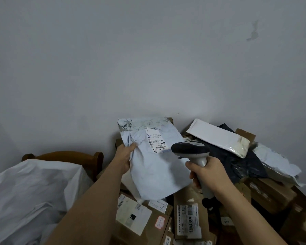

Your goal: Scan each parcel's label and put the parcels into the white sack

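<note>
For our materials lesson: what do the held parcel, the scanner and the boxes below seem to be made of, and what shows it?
Parcel: thin plastic film, pale grey with a slight sheen; it creases and crumples at the top.
Scanner: hard moulded plastic, dark matt head, lighter grey handle.
Boxes: brown cardboard, matt, with flat faces and paper labels stuck on.

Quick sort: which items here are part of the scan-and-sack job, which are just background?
In the job:
pale poly mailer, held by left hand
its label
scanner, gripped by right hand
white sack
cardboard parcels below

Background:
wooden chair behind the sack
grey wall
</note>
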